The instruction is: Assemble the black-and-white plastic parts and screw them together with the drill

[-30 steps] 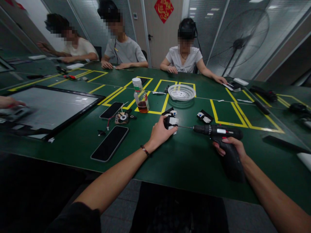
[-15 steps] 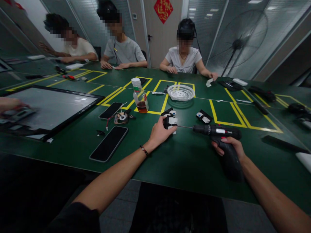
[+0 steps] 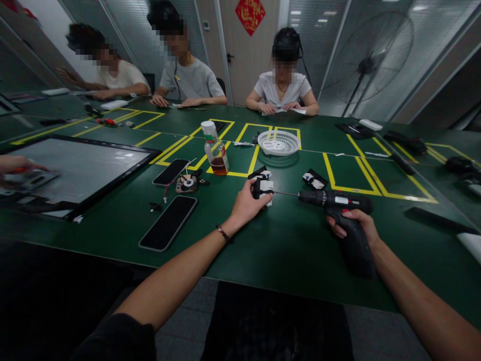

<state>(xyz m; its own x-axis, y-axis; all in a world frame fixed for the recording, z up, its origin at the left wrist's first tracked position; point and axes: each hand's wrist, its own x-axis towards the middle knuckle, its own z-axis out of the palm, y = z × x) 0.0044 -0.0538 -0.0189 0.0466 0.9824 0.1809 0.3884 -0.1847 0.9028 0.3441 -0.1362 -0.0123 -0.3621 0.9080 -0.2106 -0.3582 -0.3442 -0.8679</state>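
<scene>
Near the middle of the green table, my left hand is closed on a small black and white part. My right hand grips a black power drill that lies level and points left. The drill's long thin bit reaches the right side of the part; whether it touches is too small to tell. Similar black and white pieces lie just behind my left hand and behind the drill's front end.
Left of my hands are a large phone, a smaller one, a small wired device and a bottle. A white basket stands behind. A large panel lies left, under another person's hand. Three people sit opposite.
Both my hands, the part and the drill hold nearly the same place. The person opposite on the right has brought an outstretched hand back in front of the body.
</scene>
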